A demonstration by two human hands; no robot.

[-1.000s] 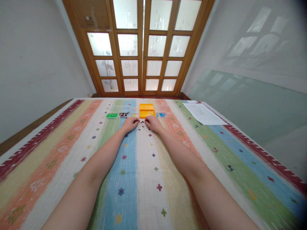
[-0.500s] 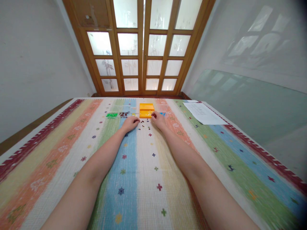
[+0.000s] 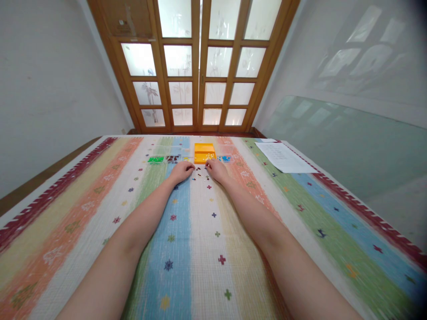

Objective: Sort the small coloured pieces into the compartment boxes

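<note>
My left hand (image 3: 183, 171) rests on the cloth with its fingers curled and the tips drawn together; anything in them is too small to make out. Just right of it lie several tiny dark and coloured pieces (image 3: 199, 174), loose on the white stripe. My right hand (image 3: 217, 170) is at the front edge of an open orange box (image 3: 204, 147), thumb and fingers pinched; what they hold, if anything, is hidden. Small whitish pieces (image 3: 210, 156) lie in the front part of that box.
Clear lidded boxes flank the orange one, holding green pieces (image 3: 155, 160), dark brown pieces (image 3: 173, 158), a few yellow pieces (image 3: 186, 158) and blue pieces (image 3: 224, 158). Printed paper (image 3: 283, 157) lies at the right on the striped tablecloth (image 3: 207, 266).
My right hand has moved a little left and toward me, from over the orange box to its front edge, uncovering the blue pieces. My left hand has stayed in place.
</note>
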